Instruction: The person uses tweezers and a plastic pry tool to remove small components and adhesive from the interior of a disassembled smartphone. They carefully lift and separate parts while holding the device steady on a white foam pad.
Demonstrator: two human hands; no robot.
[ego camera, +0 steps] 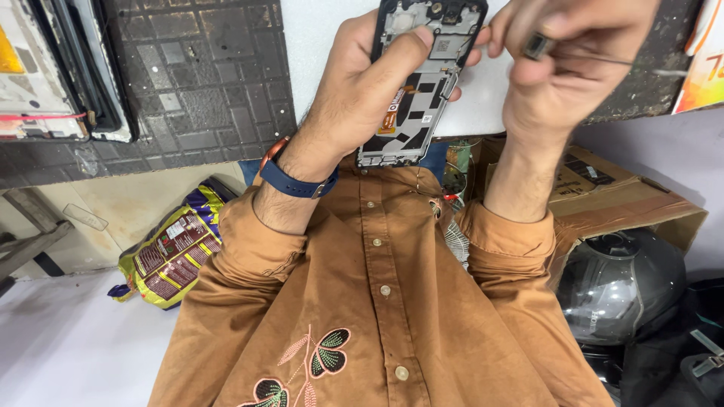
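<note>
Phone frame, opened and black with bare metal shields and an orange flex strip, runs lengthwise from the top edge down toward the brown shirt. Left hand wraps it, thumb across its face. Right hand pinches a thin metal screwdriver, fingers closed. A cardboard box sits beside a grey helmet.

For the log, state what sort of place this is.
Probably a small phone repair shop: an opened phone frame in the left hand, a thin screwdriver in the right hand, spare screen panels nearby.
</note>
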